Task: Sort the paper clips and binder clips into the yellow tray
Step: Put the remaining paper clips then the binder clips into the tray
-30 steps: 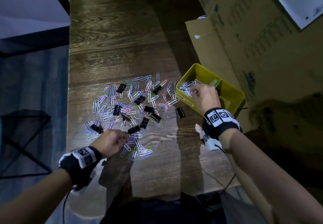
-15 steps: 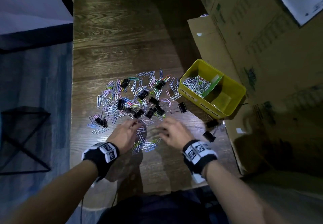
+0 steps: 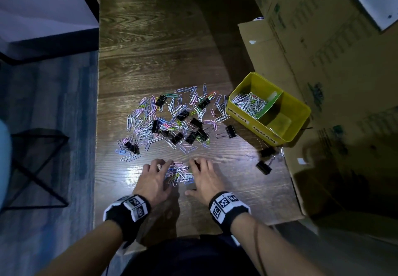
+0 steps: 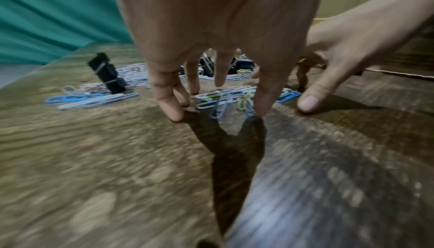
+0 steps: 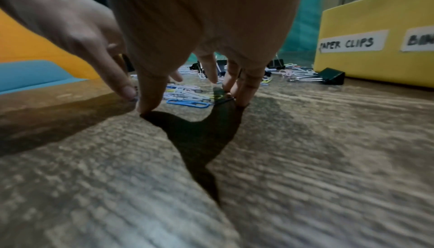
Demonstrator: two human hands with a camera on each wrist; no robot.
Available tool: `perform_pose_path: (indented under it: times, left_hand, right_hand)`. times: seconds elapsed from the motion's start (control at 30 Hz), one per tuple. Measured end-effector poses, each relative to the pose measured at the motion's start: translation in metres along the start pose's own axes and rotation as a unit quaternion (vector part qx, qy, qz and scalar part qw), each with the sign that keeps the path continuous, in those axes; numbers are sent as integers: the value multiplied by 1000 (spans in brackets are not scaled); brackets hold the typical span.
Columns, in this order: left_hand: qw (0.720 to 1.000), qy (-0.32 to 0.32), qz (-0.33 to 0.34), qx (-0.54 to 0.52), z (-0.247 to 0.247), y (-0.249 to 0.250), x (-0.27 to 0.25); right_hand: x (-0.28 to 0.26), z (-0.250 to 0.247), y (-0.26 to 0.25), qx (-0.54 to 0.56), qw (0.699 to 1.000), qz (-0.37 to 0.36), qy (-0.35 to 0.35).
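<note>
A small heap of coloured paper clips (image 3: 179, 173) (image 4: 218, 101) (image 5: 187, 99) lies near the table's front edge. My left hand (image 3: 155, 176) (image 4: 218, 107) and right hand (image 3: 204, 174) (image 5: 195, 101) bracket it, fingers spread, fingertips (image 4: 175, 116) on the wood, holding nothing. Beyond them spreads the big scatter of paper clips and black binder clips (image 3: 172, 122). The yellow tray (image 3: 301, 122) (image 5: 375, 16) stands at the right. Its left compartment holds paper clips (image 3: 249, 103); the compartment labelled for binder clips looks bare.
Loose binder clips lie in front of the tray (image 3: 230, 131) (image 5: 331, 78) and near the right table edge (image 3: 263, 167). Cardboard boxes (image 3: 323, 49) stand close on the right. The table's left edge (image 3: 97, 146) drops to the floor, with a black frame beside it.
My right hand has left the tray's paper clip compartment and come back to the near table. Both hands now close in on the small heap from either side.
</note>
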State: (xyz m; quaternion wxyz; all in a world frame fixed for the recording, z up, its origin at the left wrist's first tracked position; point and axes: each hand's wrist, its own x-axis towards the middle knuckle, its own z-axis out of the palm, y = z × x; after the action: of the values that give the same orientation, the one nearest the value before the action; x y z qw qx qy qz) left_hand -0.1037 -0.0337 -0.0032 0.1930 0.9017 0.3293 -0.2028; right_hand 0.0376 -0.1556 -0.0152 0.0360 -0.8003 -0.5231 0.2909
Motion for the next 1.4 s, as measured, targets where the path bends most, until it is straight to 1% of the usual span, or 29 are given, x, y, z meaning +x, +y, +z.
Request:
perform_pose_path:
  times: [0.13,0.17,0.2,0.23,0.27,0.33,0.4,0.5,0.57,0.6,0.63,0.7,0.73,0.8,0.83,0.9,1.0,1.03,1.1,1.2,1.27,1.4]
  left_hand:
    - [999,-22,-10,-42,6,31,3]
    - [998,-15,-11,-56,5,36,4]
    - [998,6,6,-63,3,40,5]
    - [996,46,42,-60,1,43,7]
    - [994,66,70,-43,1,44,8]
    - [991,73,113,-20,-5,42,9]
    - [991,56,124,13,0,34,14]
    - [995,12,98,-22,4,24,17]
    - [996,3,90,-26,-2,26,17]
    - [996,-13,83,-33,-7,27,17]
    - [996,-23,74,-35,-11,29,17]
    - [997,-13,72,-9,-14,29,18]
    - [997,-31,75,-10,-14,29,19]
    - [994,-75,78,-1,-12,28,19]
    - [994,-63,90,2,-9,27,22]
    - [995,-42,96,2,-10,27,23]
    - [996,-39,77,15,-12,24,26]
    - [996,-31,85,22,-11,24,27]
    - [994,-37,90,45,-9,25,28]
    - [986,-71,104,112,-6,27,30]
    - [982,-86,105,132,-5,30,30]
    - [979,-84,115,143,-7,31,34]
  right_hand:
    - [7,2,-11,-5,999,-14,-30]
    - [8,3,-12,1,999,-16,-37]
    - [9,2,-12,4,999,-18,-41]
    - [11,2,-11,5,999,-23,-43]
    - [11,1,-10,2,999,-27,-47]
    - [11,-2,-8,-25,997,-39,-57]
    - [11,-5,-6,-58,995,-54,-68]
    - [10,-6,-5,-101,990,-77,-61]
    - [10,-7,-4,-106,989,-84,-60]
    - [10,-8,-4,-100,990,-83,-62]
    - [10,-10,-3,-91,991,-79,-63]
    - [11,-14,-3,-58,994,-55,-69]
    - [13,-16,-2,-43,995,-32,-82]
    - [18,-17,0,0,992,39,-118]
    - [20,-18,0,20,990,65,-126]
    - [24,-17,3,68,988,95,-103]
    - [27,-14,4,117,984,110,-77]
    - [28,-13,5,140,981,116,-71]
    - [29,-12,7,165,979,114,-42]
    - [26,-15,11,204,972,112,-16]
    - [24,-19,15,243,964,108,-6]
    - [24,-22,24,314,941,126,-5]
